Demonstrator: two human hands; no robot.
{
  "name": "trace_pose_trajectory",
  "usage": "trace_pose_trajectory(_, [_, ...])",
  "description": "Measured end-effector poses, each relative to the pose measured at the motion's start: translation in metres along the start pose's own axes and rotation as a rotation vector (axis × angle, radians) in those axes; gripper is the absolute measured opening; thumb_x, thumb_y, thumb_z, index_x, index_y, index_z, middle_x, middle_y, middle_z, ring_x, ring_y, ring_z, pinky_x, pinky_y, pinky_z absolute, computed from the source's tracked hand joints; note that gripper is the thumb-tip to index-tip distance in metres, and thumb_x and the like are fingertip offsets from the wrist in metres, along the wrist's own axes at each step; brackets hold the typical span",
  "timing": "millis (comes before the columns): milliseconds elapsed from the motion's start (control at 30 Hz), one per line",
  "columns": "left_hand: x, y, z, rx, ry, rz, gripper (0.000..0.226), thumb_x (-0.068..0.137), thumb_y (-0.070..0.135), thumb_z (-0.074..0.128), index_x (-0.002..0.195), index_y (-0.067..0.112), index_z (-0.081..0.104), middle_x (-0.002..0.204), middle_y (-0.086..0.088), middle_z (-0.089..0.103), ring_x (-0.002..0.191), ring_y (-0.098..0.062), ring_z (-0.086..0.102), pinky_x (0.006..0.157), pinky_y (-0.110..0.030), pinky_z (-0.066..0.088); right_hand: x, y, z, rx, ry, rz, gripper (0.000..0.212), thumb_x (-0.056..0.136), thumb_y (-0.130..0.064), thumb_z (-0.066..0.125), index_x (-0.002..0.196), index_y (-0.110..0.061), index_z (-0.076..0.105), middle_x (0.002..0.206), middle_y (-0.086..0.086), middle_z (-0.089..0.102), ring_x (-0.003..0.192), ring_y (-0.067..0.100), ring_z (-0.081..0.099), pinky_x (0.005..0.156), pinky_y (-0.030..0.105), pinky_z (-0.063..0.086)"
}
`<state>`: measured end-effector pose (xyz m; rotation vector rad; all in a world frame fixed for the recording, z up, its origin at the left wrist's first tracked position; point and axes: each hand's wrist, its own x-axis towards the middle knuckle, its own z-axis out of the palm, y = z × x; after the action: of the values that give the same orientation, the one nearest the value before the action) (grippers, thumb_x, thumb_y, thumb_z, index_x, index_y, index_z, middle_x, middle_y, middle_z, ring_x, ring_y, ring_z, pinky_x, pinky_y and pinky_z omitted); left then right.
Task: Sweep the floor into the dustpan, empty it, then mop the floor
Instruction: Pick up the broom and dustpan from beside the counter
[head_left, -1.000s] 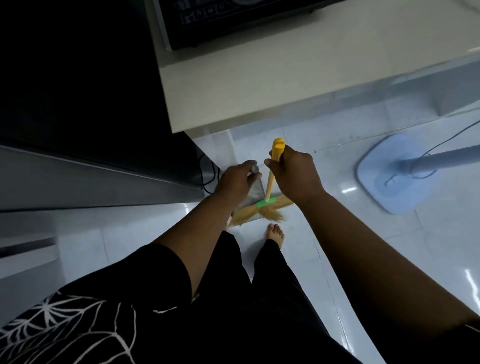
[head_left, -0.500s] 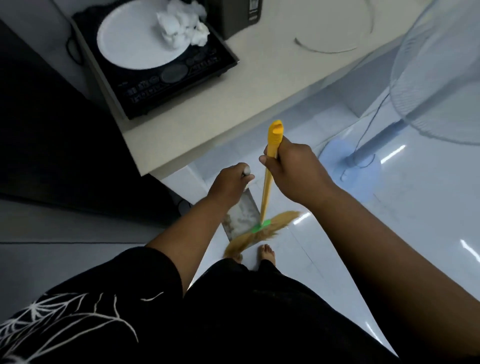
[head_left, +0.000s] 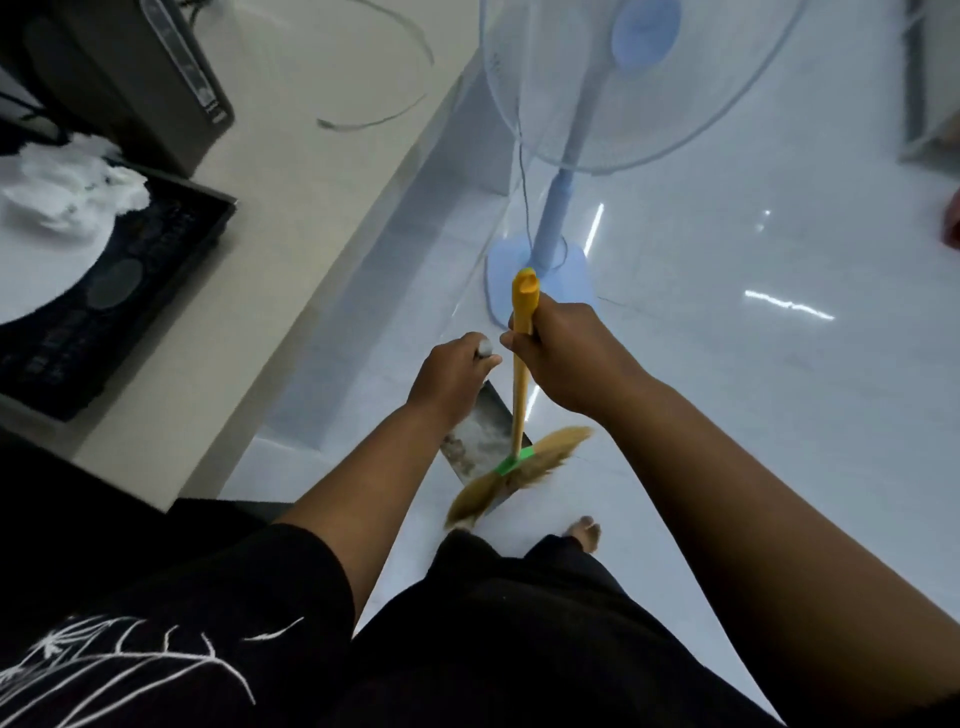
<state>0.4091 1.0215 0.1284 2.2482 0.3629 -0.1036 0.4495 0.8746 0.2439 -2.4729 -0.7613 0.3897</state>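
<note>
At far left on the bench (head_left: 311, 171) I see an induction cooktop (head_left: 130, 270) with crumpled tissue (head_left: 72, 187) on it. My left hand (head_left: 452, 371) curls round the grey handle of the metal dustpan (head_left: 475, 439), low over the white floor (head_left: 753, 441). My right hand (head_left: 571, 358) grips the yellow broom (head_left: 519, 410), its bristles across the dustpan's edge. Beyond stands a blue pedestal fan (head_left: 558, 208).

The counter (head_left: 291, 218) edge hems me in on my left, and the fan (head_left: 552, 218) stands just ahead. To my right the floor (head_left: 753, 415) lies open.
</note>
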Motion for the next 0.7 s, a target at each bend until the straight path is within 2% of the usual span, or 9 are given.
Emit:
trace_pose_trajectory(133, [0.003, 0.036, 0.026, -0.009, -0.076, 0.093, 0.018, 0.096, 0.028, 0.054, 0.099, 0.012, 0.062, 0.090, -0.003, 0.066, 0.081, -0.019, 0.059, 0.067, -0.026, 0.046, -0.033, 0.028, -0.016, 0.013, 0.089, 0.110, 0.019, 0.098, -0.034, 0.051, 0.098, -0.014, 0.052, 0.082, 0.004, 0.060, 0.071, 0.021, 0.054, 0.060, 0.029, 0.036])
trace_pose_trajectory(267, [-0.003, 0.073, 0.058, 0.018, -0.184, 0.195, 0.017, 0.094, 0.024, 0.056, 0.098, 0.009, 0.064, 0.092, -0.006, 0.067, 0.086, -0.023, 0.060, 0.077, -0.036, 0.049, -0.071, 0.055, -0.033, 0.036, 0.172, 0.185, 0.018, 0.097, -0.035, 0.051, 0.094, -0.017, 0.050, 0.077, 0.004, 0.059, 0.068, 0.021, 0.054, 0.054, 0.029, 0.036])
trace_pose_trajectory(433, [-0.016, 0.124, 0.111, 0.083, -0.298, 0.362, 0.015, 0.093, 0.021, 0.056, 0.090, 0.007, 0.062, 0.089, -0.008, 0.068, 0.085, -0.025, 0.060, 0.077, -0.040, 0.049, -0.131, 0.098, -0.056, 0.057, 0.244, 0.316, 0.023, 0.096, -0.037, 0.051, 0.100, -0.015, 0.054, 0.082, 0.006, 0.063, 0.073, 0.024, 0.059, 0.064, 0.036, 0.050])
trace_pose_trajectory(567, [-0.037, 0.163, 0.157, 0.137, -0.405, 0.449, 0.014, 0.094, 0.021, 0.056, 0.096, 0.010, 0.064, 0.088, -0.003, 0.068, 0.083, -0.021, 0.060, 0.074, -0.033, 0.048, -0.187, 0.130, -0.075, 0.093, 0.322, 0.414, 0.021, 0.095, -0.037, 0.053, 0.098, -0.016, 0.056, 0.080, 0.003, 0.062, 0.071, 0.020, 0.060, 0.063, 0.035, 0.051])
trace_pose_trajectory(700, [-0.068, 0.206, 0.211, 0.168, -0.499, 0.541, 0.012, 0.096, 0.023, 0.054, 0.098, 0.018, 0.063, 0.088, 0.006, 0.065, 0.080, -0.012, 0.058, 0.069, -0.018, 0.043, -0.252, 0.164, -0.091, 0.124, 0.399, 0.500, 0.020, 0.095, -0.035, 0.054, 0.100, -0.016, 0.056, 0.081, 0.003, 0.063, 0.072, 0.019, 0.061, 0.064, 0.035, 0.052])
